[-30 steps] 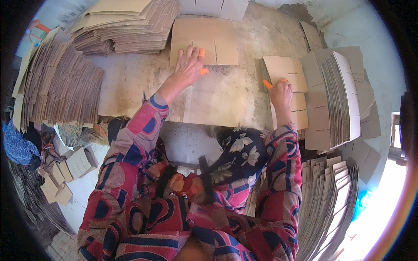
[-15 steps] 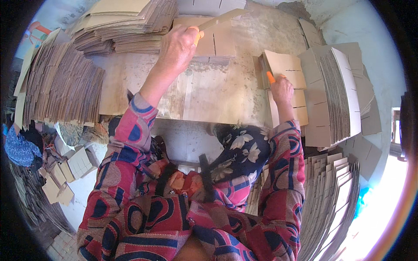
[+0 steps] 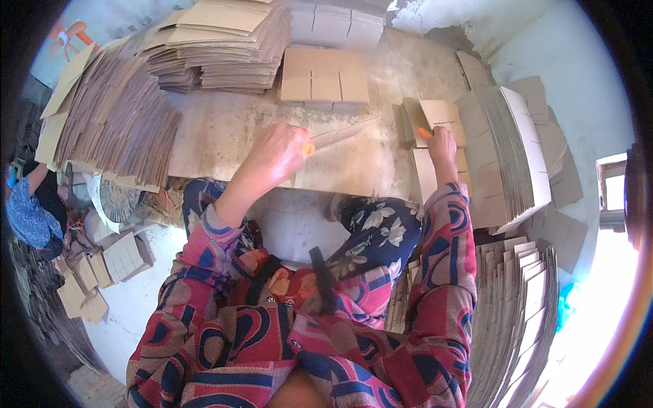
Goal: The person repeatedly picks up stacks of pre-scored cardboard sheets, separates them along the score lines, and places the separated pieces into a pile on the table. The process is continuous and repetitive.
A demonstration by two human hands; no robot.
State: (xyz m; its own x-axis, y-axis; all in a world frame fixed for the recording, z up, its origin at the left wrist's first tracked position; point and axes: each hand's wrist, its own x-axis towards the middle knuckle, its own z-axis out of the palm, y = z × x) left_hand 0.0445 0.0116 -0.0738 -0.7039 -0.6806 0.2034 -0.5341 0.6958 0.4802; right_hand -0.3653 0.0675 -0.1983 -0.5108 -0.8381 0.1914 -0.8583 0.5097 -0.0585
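Observation:
My left hand [image 3: 280,151], with orange covering on its fingertips, is closed on a thin slotted cardboard sheet [image 3: 340,132]. That sheet shows nearly edge-on and points to the right above the wooden table [image 3: 218,146]. Just beyond it lies a low stack of slotted cardboard [image 3: 325,73]. On the right, my right hand [image 3: 442,148] pinches the edge of a cardboard piece [image 3: 442,112] in a small pile; an orange cover shows on a finger. How many pieces it grips is hidden.
Tall cardboard stacks stand at the left [image 3: 115,112] and far left-middle [image 3: 224,51]. Another bundle [image 3: 507,153] leans at the right, with more sheets [image 3: 513,299] below it. A person's blue sleeve [image 3: 34,214] shows at the far left. An orange fan [image 3: 68,37] is behind.
My left hand has come down and nearer with its cardboard sheet, away from the far middle stack. The right hand stays at the small pile. The whole view has shifted slightly.

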